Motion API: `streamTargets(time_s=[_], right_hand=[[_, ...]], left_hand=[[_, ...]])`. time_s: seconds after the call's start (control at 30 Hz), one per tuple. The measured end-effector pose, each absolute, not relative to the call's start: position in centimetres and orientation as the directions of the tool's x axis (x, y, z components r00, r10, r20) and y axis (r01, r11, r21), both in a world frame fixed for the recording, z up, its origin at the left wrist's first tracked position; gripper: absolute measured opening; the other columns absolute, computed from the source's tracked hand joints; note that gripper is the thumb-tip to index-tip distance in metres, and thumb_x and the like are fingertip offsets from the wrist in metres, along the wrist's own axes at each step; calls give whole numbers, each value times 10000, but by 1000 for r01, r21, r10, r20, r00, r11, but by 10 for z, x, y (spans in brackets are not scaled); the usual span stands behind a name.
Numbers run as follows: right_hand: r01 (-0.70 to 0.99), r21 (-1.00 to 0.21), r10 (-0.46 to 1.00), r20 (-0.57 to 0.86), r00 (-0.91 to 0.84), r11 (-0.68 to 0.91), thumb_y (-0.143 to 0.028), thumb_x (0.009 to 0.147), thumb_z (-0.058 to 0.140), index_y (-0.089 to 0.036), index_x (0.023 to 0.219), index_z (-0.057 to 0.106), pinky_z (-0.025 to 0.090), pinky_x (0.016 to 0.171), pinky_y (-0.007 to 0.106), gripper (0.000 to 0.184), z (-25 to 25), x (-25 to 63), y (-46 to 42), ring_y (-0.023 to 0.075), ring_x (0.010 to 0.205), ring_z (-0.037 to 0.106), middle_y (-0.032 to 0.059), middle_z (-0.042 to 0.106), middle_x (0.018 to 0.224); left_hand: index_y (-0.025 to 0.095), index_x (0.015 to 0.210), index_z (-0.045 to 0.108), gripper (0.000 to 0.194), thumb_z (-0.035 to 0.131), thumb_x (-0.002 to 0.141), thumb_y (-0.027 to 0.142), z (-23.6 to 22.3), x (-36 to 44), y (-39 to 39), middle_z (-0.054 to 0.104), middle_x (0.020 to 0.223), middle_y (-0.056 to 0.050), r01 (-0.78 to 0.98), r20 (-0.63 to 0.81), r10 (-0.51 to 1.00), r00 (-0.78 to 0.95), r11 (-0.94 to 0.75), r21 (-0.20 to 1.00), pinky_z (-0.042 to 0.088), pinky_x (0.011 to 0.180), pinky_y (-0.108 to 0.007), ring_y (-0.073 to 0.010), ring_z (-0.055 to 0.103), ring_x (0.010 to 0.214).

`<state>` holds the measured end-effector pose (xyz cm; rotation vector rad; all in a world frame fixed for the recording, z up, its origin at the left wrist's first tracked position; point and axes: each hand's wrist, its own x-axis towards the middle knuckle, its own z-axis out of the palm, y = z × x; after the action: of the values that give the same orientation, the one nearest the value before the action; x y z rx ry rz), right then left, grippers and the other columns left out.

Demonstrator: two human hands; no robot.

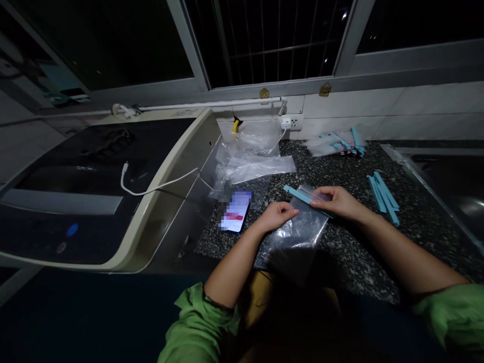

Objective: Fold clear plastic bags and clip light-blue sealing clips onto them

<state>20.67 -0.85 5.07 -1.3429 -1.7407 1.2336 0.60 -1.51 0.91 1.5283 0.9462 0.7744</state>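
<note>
A clear plastic bag (pixel 298 229) hangs between my two hands over the counter's front edge. Across its upper part lies a long light-blue bag clip (pixel 297 194), slanting down to the right. My left hand (pixel 278 216) is closed, pinching the bag's left side just below the clip. With thumb and fingers, my right hand (pixel 335 201) grips the clip and the bag's top; its fingers partly hide the clip's right part. More light-blue clips (pixel 382 197) lie on the counter to the right of my right hand.
A lit phone (pixel 236 212) lies left of my left hand. Behind it are crumpled clear bags (pixel 257 166). A packet of blue and pink clips (pixel 340 142) lies near the wall. A washing machine (pixel 170 191) with a white cable (pixel 159 189) stands left; a sink (pixel 454 186) is right.
</note>
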Motion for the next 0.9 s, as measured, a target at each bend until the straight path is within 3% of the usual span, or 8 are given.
streamTargets(time_s=[0.3,0.5,0.67,0.77,0.9], right_hand=[[387,-922,938,-111,-328,26,-539,485,726,-169,698,639,405,554,266,436,52,204,-10,145,579,533,3,615,637],[440,-898,882,-193,-430,18,-527,495,723,-170,672,634,375,533,247,407,51,202,-12,127,562,509,-10,591,610],[460,-888,873,-208,-441,21,-538,495,718,-172,671,626,371,525,247,417,52,199,-14,131,565,509,-7,587,614],[434,-900,912,-151,-381,32,-540,491,720,-181,706,630,401,565,265,427,51,202,-11,151,605,530,3,606,657],[265,-963,990,0,-144,39,-575,538,685,-207,836,623,421,593,277,477,46,209,-3,149,614,532,4,607,687]], left_hand=[[119,556,559,477,629,570,591,11,5,-17,483,508,40,194,-75,880,470,-20,981,301,515,-212,-68,401,506],[121,664,600,476,657,555,581,15,5,-17,540,603,17,48,16,877,480,-44,998,335,581,-223,-90,445,587],[130,642,588,447,697,522,547,15,5,-17,534,589,27,41,18,922,388,-37,998,349,613,-228,-94,449,604],[133,684,600,448,711,511,531,14,5,-16,565,627,17,-17,19,946,325,-14,1000,365,646,-237,-105,477,636],[147,679,564,440,686,543,547,12,3,-11,511,566,39,-145,71,991,114,-54,988,352,607,-233,-90,449,582]])
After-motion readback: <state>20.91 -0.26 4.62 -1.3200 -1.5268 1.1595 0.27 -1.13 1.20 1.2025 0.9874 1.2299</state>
